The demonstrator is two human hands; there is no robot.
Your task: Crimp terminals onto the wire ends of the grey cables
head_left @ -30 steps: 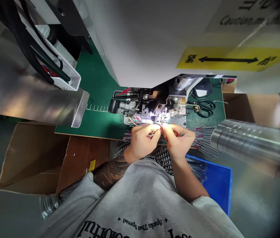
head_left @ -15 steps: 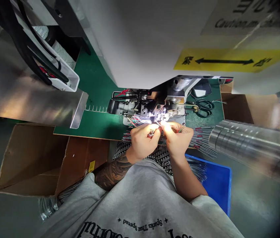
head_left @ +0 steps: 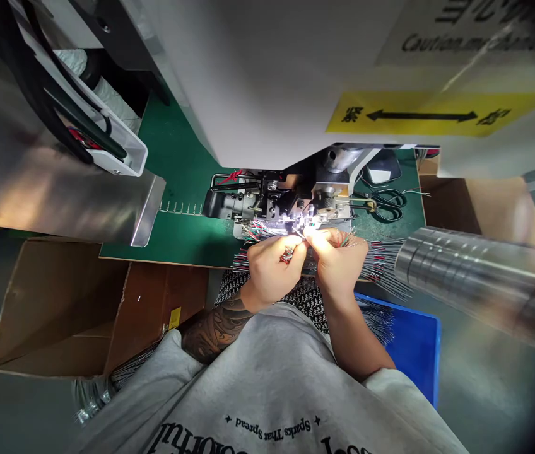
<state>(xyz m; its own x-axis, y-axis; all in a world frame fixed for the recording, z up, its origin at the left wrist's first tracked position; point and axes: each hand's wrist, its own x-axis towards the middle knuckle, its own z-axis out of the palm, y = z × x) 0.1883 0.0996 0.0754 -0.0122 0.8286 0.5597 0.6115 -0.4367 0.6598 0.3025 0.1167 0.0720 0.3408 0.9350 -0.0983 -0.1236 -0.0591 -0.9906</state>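
My left hand (head_left: pixel 274 268) and my right hand (head_left: pixel 339 260) meet in front of the lit head of a crimping machine (head_left: pixel 296 205). Both are closed, thumbs and forefingers pinching thin wires (head_left: pixel 298 234) right at the bright working point. Which wire end sits in the machine is lost in glare. Coloured wire ends (head_left: pixel 343 238) stick out around my right fingers. A bundle of grey cables (head_left: pixel 385 268) with red and black ends lies beneath my hands and fans out to the right. More loose wires (head_left: pixel 258 231) lie by the machine's left side.
A strip of terminals (head_left: pixel 182 208) runs over the green table (head_left: pixel 192 246) from a metal guide (head_left: pixel 147 208). Coiled black cable (head_left: pixel 390 205) lies at right. A metal cylinder (head_left: pixel 461 277) juts in at right, above a blue bin (head_left: pixel 419 353). A cardboard box (head_left: pixel 54 309) stands at left.
The whole view has shifted slightly to the left. Both hands keep their pinch at the machine, with hardly any movement.
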